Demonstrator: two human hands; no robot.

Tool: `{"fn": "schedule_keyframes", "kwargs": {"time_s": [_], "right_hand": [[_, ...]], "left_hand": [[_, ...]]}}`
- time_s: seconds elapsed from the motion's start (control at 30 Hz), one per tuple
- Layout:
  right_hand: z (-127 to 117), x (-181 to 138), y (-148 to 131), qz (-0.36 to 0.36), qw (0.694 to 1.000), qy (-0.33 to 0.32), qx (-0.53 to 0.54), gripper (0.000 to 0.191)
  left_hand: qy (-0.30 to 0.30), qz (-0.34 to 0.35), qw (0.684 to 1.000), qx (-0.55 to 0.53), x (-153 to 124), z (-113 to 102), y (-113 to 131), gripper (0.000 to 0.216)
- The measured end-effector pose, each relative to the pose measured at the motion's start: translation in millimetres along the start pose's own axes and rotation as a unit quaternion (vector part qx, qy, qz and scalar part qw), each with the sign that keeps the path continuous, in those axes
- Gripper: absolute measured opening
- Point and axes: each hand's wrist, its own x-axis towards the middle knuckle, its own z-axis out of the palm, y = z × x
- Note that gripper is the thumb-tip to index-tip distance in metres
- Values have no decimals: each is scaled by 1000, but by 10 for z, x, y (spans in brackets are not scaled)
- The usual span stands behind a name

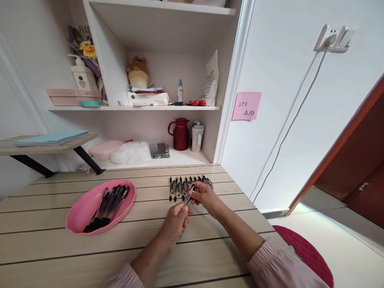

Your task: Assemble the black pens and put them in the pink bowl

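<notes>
The left hand [175, 222] and right hand [204, 196] are pinching one pen [188, 201], fingers closed on it, beside the row of pens [180, 188] nearing the tabletop's [144, 250] back edge; open planks are separating them from the pink dish [76, 210] leftward.

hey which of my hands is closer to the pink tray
Left. Your left hand is to the right of the tray; your right hand is farther right, slightly beyond the left.

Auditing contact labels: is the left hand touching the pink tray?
Apart. The head view plainly shows wooden tabletop between the left hand and the pink tray.
</notes>
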Motion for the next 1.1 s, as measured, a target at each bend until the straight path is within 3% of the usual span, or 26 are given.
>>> {"fn": "schedule_keyframes", "kwargs": {"time_s": [0.23, 0.3, 0.4, 0.47, 0.53, 0.6, 0.67, 0.77, 0.93, 1.03, 1.1], "right_hand": [[-33, -29, 17, 21, 1000, -8, 18, 32], [-90, -32, -4, 20, 1000, -3, 19, 35], [-228, -12, -27, 8, 998, 59, -2, 38], [-349, 19, -14, 7, 995, 94, -29, 38], [-483, 59, 26, 10, 990, 129, -52, 37], [-618, 95, 80, 11, 983, 166, -80, 35], [-748, 118, 133, 13, 968, 214, -130, 33], [-915, 125, 196, 31, 936, 263, -233, 30], [-1052, 121, 252, 69, 901, 261, -339, 24], [-1011, 128, 263, 84, 876, 249, -404, 22], [-941, 131, 270, 91, 861, 247, -435, 20]], "left_hand": [[-4, 0, 1000, 23, 3, 9, -16, 27], [17, 26, 998, 53, -3, -5, 6, 25], [89, 91, 981, 149, -27, -135, 148, 24], [182, 157, 935, 261, -73, -331, 322, 22], [286, 194, 854, 389, -155, -600, 521, 21], [347, 132, 778, 507, -262, -897, 700, 22], [386, 21, 713, 586, -361, -1162, 821, 27], [403, -53, 696, 592, -441, -1431, 887, 29], [430, -101, 673, 593, -430, -1600, 849, 33], [450, -83, 638, 619, -396, -1599, 819, 36], [450, -20, 623, 639, -363, -1525, 791, 39]]}}
